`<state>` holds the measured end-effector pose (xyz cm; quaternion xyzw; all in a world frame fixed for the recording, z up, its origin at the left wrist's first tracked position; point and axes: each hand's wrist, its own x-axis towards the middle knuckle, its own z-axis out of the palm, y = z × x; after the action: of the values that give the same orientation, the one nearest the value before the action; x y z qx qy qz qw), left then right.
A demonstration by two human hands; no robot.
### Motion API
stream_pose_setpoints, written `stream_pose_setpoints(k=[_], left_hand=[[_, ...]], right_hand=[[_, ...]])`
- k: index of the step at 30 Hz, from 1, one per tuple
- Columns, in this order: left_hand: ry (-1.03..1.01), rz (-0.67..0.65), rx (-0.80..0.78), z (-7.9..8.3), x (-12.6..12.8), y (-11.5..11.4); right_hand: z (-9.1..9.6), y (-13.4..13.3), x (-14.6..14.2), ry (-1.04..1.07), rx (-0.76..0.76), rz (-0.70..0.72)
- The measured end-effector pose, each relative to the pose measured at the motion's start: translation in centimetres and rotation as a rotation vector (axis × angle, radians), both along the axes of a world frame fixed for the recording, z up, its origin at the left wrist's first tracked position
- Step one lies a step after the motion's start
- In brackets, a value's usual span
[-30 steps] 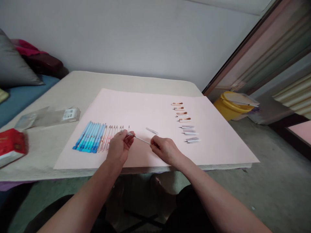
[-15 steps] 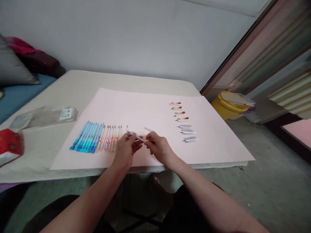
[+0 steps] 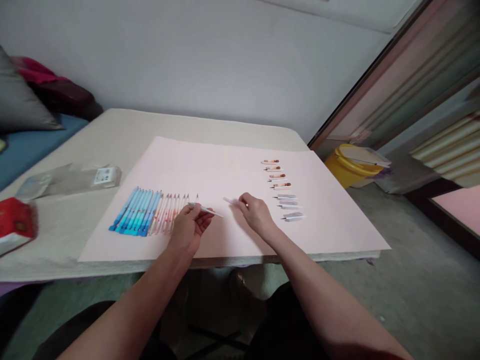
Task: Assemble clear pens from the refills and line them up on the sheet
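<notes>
My left hand [image 3: 186,227] is closed around a slim whitish pen piece [image 3: 212,212], whose thin end points right. Its other end rests between my thumb and fingers, partly hidden. To the right, my right hand [image 3: 256,212] pinches the near end of a pale, translucent pen barrel [image 3: 229,201] just over the pink sheet [image 3: 202,165]. Beside my left hand lies a row of white pens with reddish patterns [image 3: 162,212], partly covered by that hand. Farther left are several blue pens [image 3: 135,212] in a tight row.
On the sheet's right side lie several brown-topped pen parts with thin refills [image 3: 279,186], and below them grey barrels with refills [image 3: 292,216]. Clear plastic packaging [image 3: 75,180] and a red box [image 3: 17,222] sit at the left. A yellow bucket [image 3: 347,167] stands on the floor beyond the table.
My right hand has moved away from the piece in my left hand, rightward and up to the pale barrel, and closed on its end. My left hand has shifted slightly left.
</notes>
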<state>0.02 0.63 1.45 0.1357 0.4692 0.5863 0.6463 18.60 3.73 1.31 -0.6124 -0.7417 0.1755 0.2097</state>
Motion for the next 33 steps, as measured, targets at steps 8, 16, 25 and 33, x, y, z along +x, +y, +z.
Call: stream_pose_setpoints(k=[8, 16, 25, 33], left_hand=[[0.086, 0.019, 0.025, 0.2, 0.3, 0.0], [0.029, 0.182, 0.07, -0.6, -2.0, 1.5], [0.082, 0.214, 0.1, -0.1, -1.9, 1.6], [0.12, 0.227, 0.112, 0.0, -1.8, 1.5]], right_hand=[[-4.3, 1.8, -0.9, -0.391, -0.052, 0.015], [-1.6, 0.2, -0.5, -0.101, 0.11, 0.3], [-0.6, -1.3, -1.4, 0.007, 0.115, 0.322], [-0.5, -1.4, -1.3, 0.017, 0.112, 0.292]])
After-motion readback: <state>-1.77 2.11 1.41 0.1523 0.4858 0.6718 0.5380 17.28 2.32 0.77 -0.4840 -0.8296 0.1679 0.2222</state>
